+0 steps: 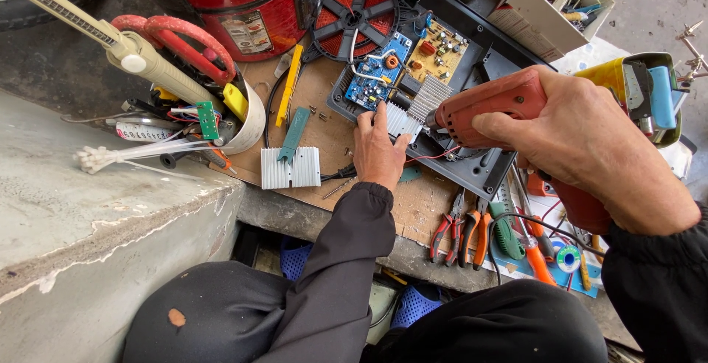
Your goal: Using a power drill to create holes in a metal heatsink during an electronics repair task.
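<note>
The right hand [590,142] has its fingers clamped around the body of an orange-red electric drill [494,108], whose nose points left and down at a ribbed aluminium heatsink [404,121]. The left hand [377,149] lies flat, its fingers together and pressed on that heatsink, so the finned metal block sits under the fingertips and just in front of the drill's tip. The heatsink belongs to an opened black plastic appliance housing [479,167] that also carries a blue circuit board [375,75], a tan circuit board [436,52] and a round red-and-black coil [354,10]. A second, loose white finned heatsink [290,168] lies to the left on the brown cardboard-covered surface [324,130]. Pliers with orange and red handles [461,234] lie near the surface's front edge.
</note>
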